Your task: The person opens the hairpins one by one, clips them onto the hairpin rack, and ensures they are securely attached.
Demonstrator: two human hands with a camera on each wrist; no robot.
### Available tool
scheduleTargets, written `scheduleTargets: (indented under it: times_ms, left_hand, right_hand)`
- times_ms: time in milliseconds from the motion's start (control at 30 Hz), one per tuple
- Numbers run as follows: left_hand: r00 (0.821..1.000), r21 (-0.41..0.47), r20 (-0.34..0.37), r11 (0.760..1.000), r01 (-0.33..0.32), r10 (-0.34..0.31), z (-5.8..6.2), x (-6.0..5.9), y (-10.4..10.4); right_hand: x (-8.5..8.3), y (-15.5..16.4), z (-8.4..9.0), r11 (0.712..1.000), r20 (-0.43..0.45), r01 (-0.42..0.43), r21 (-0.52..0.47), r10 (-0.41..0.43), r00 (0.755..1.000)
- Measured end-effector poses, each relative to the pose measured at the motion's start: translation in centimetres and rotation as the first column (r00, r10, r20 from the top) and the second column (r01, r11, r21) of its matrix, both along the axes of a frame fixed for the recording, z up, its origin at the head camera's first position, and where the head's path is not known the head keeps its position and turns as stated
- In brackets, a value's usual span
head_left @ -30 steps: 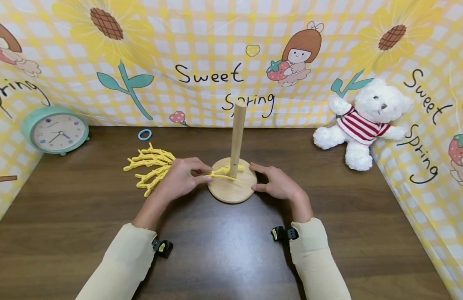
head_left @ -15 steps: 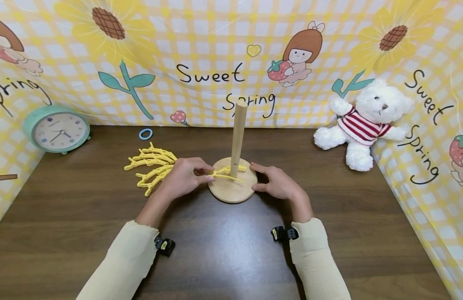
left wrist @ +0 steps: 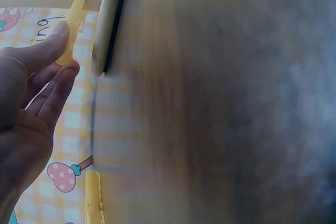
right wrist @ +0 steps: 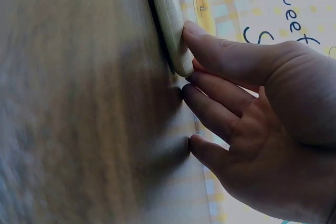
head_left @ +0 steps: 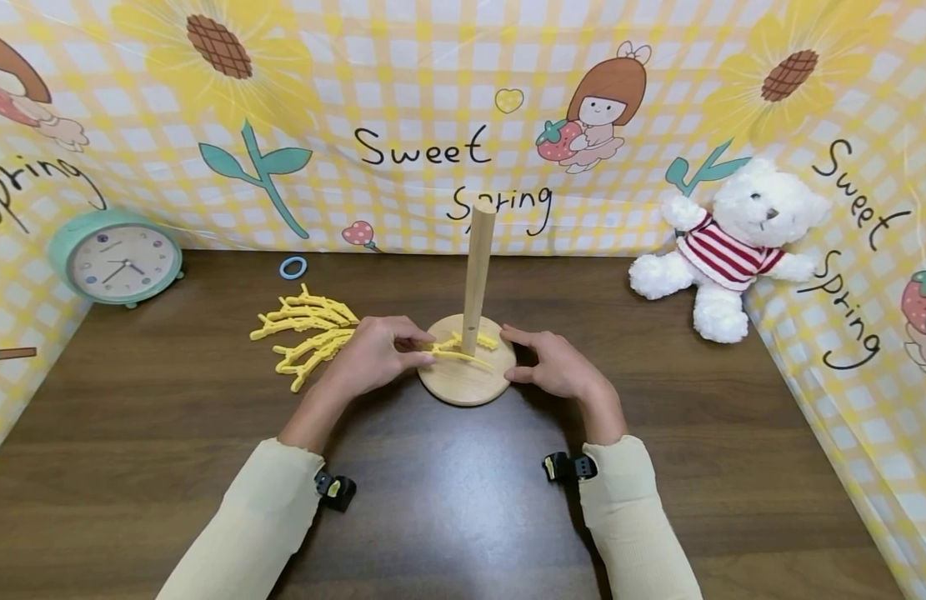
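A wooden stand with a round base (head_left: 463, 385) and an upright post (head_left: 477, 267) sits mid-table. My left hand (head_left: 383, 354) pinches a thin yellow plastic branch piece (head_left: 457, 351) that lies across the base against the foot of the post; the left wrist view shows thumb and fingers on the yellow piece (left wrist: 75, 22) beside the base rim (left wrist: 107, 24). My right hand (head_left: 548, 362) rests on the right rim of the base, fingers touching its edge (right wrist: 170, 30). A pile of more yellow branch pieces (head_left: 305, 329) lies left of the stand.
A teal alarm clock (head_left: 113, 260) stands at the back left, a small blue ring (head_left: 292, 267) lies near the back wall, and a white teddy bear (head_left: 728, 242) in a striped shirt sits at the back right. Patterned cloth walls enclose the brown table (head_left: 447, 500).
The left hand has edged slightly right, pushing the yellow piece closer to the post. The right hand and stand stay put.
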State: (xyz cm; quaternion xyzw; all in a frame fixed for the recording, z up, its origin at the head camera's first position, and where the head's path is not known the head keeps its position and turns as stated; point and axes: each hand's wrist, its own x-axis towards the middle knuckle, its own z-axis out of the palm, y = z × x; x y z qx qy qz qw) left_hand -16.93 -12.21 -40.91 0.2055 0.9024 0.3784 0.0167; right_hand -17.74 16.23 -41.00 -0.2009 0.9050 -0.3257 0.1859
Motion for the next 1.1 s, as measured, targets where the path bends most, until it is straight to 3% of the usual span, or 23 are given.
scheduleTargets:
  times_ms: [700, 1100]
  left_hand:
    - [0.989, 0.005, 0.145, 1.000, 0.010, -0.011, -0.28, 0.28, 0.46]
    - [0.976, 0.077, 0.216, 0.997, -0.018, 0.001, -0.56, 0.26, -0.29]
  right_hand:
    - [0.13, 0.02, 0.15, 1.000, 0.006, 0.002, -0.008, -0.002, 1.000]
    - [0.14, -0.04, 0.10, 1.000, 0.001, 0.000, -0.013, 0.000, 1.000]
